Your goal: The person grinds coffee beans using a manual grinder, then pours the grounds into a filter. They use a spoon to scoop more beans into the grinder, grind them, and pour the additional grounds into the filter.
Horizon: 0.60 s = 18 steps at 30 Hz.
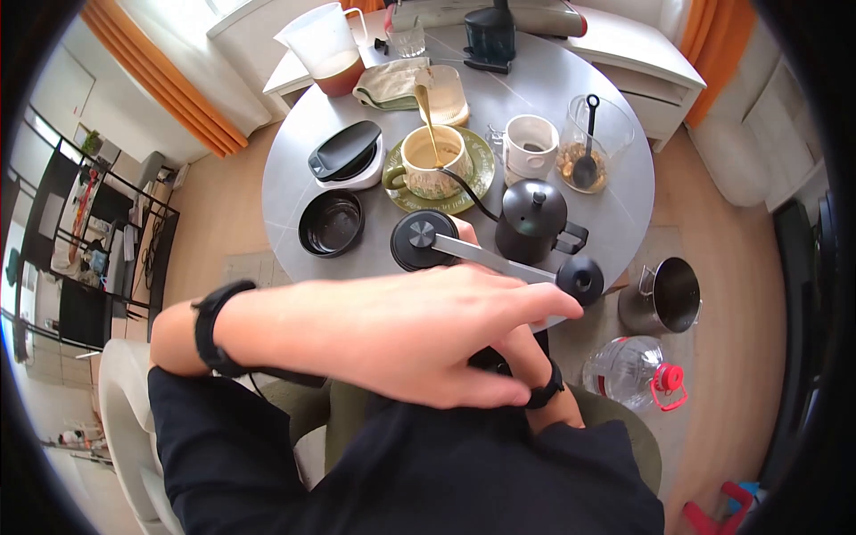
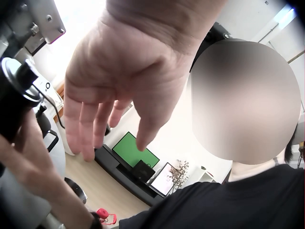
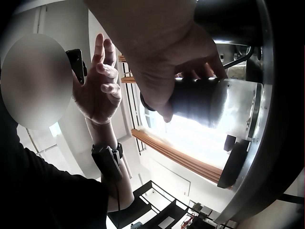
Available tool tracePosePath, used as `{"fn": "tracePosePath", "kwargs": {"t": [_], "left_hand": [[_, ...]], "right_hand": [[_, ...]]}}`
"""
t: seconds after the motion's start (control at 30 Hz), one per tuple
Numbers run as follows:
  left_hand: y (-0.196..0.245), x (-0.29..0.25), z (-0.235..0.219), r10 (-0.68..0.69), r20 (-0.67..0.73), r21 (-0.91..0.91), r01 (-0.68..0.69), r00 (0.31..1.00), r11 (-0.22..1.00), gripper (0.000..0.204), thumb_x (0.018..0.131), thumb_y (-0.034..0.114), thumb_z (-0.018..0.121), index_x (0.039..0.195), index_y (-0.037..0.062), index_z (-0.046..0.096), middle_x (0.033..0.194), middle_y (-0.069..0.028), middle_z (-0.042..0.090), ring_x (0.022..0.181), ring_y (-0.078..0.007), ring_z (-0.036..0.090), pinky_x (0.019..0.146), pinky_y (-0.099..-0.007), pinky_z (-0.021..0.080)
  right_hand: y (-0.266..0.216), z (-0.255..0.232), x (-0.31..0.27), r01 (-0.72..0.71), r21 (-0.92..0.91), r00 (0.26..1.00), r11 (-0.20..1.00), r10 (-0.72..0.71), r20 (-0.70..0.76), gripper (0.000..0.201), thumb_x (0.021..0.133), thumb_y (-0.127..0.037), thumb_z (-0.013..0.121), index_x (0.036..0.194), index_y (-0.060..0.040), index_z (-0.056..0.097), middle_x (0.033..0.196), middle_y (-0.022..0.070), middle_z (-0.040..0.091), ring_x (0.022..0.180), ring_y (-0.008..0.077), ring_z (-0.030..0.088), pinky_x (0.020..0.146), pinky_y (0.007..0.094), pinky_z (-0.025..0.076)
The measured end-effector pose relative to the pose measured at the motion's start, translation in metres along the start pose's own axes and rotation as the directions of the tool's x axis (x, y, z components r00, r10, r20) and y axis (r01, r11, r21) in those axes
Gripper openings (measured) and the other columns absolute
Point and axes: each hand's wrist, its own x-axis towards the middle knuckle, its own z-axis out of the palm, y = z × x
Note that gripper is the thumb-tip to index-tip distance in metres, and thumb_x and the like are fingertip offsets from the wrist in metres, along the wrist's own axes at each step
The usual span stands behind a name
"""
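Observation:
In the head view, a hand coffee grinder (image 1: 426, 242) with a black lid stands over the table's near edge, its flat metal crank reaching right to a black knob (image 1: 582, 280). My right hand (image 3: 176, 62) grips the grinder's dark body (image 3: 195, 98) in the right wrist view; in the head view it is mostly hidden behind the left arm. My left hand (image 1: 446, 334) hangs in front of the crank, palm down. One finger overlaps the knob's edge in the head view. Loosely extended fingers with nothing between them show on the left hand (image 2: 124, 71) in the left wrist view.
Beyond the grinder are a black gooseneck kettle (image 1: 528, 227), a patterned cup (image 1: 426, 185) holding a gold spoon, a white mug (image 1: 533, 165), a black bowl (image 1: 332, 223) and a jar with a black scoop (image 1: 586, 168). A metal pot (image 1: 635, 308) and water bottle (image 1: 624, 366) stand right.

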Motion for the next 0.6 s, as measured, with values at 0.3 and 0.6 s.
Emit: {"fn": "tracePosePath", "kwargs": {"t": [0.3,0.6], "left_hand": [[0.007,0.017,0.002,-0.037,-0.305,0.609,0.225,0.952,0.761,0.067,0.082,0.023,0.070,0.136,0.0012,0.037,0.102,-0.0136,0.057,0.071,-0.0311,0.064,0.060,-0.0372,0.053],[-0.004,0.030,0.029,-0.043,-0.200,0.566,0.151,0.979,0.811,0.043,0.083,0.028,0.067,0.112,0.0005,0.050,0.086,-0.0142,0.057,0.065,-0.0333,0.062,0.056,-0.0405,0.051]], "right_hand": [[-0.002,0.002,-0.003,0.012,0.011,1.000,1.000,-0.012,-0.027,0.063,0.073,-0.018,0.080,0.123,-0.0045,0.045,0.094,0.0119,0.066,0.082,0.0225,0.067,0.070,0.0319,0.051],[-0.007,0.001,0.000,0.035,0.055,0.995,0.998,-0.029,-0.100,0.060,0.072,-0.016,0.081,0.121,-0.0074,0.048,0.093,0.0095,0.066,0.081,0.0188,0.066,0.070,0.0296,0.051]]}}
